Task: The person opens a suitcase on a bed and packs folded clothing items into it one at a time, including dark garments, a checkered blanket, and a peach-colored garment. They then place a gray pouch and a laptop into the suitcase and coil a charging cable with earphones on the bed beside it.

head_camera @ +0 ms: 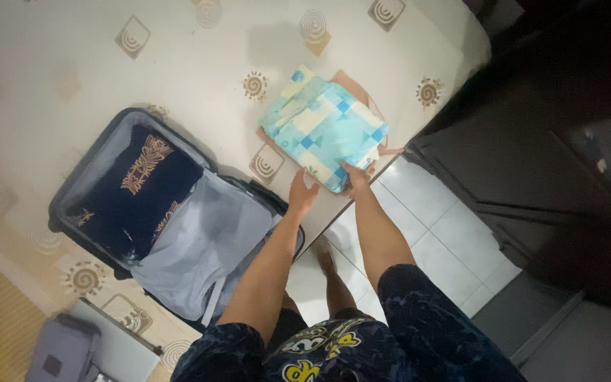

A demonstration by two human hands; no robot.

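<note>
Two hands: both at near edge of folded cloth bundle (323,127)
Left hand (302,192): fingers spread, flat beside the near-left corner
Right hand (355,175): fingers pinched on the near corner
Bundle: on patterned bed sheet (199,56), just far of fingers, long axis far-left to near-right; soft, blue-and-cream checks, rectangular
Suitcase (178,226): open, left, grey lining, dark garment (136,187) inside

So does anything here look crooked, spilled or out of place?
Nothing is spilled or damaged. The folded blue patchwork cloth lies askew near the bed's corner, its near end at the edge, both hands on it: left hand, right hand. The open suitcase lies skewed too.
</note>
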